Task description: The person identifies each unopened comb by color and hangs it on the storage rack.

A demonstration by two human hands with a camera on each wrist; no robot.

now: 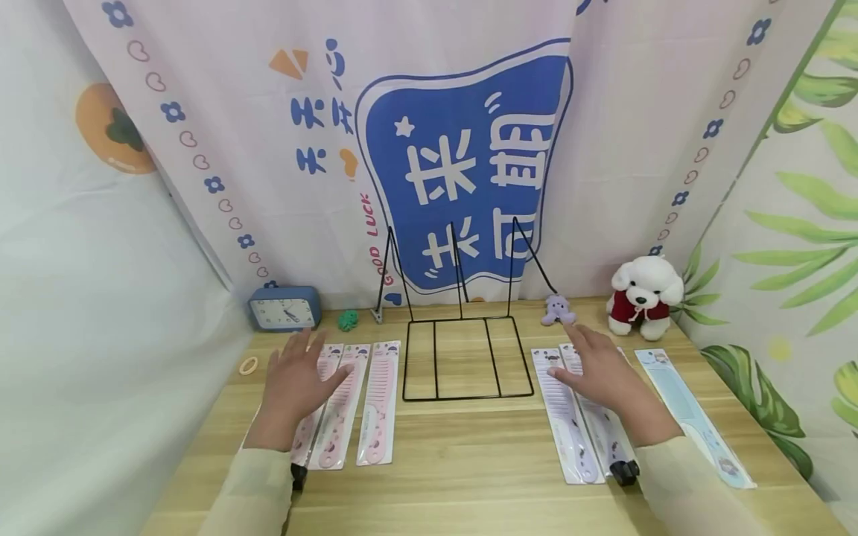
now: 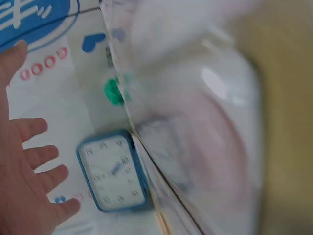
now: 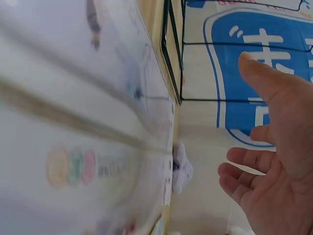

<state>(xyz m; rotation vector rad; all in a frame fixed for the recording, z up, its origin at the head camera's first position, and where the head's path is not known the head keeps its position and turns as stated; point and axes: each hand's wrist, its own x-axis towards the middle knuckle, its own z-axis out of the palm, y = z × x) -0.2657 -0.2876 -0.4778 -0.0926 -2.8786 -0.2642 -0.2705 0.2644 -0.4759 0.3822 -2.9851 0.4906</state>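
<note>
Left grip [image 1: 293, 383] and right grip [image 1: 599, 372] are empty, fingers apart, over clear-wrapped flat pink plastic combs [image 1: 344, 409] and similar purple plastic combs [image 1: 564, 424] on the pale wood-grain worktop [image 1: 442, 484]; likely light, stiff, slick, teeth maybe snappable, so best pinched across the handle's long edges.

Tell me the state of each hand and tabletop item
Left hand: fingers spread
Right hand: thumb apart
Pink combs: packaged, flat
Purple combs: packaged, flat
Blue comb: packaged, flat
Wire rack: standing
Clock: upright
Plush dog: sitting
Ring: flat
Purple toy: upright
Green toy: pose unclear
</note>
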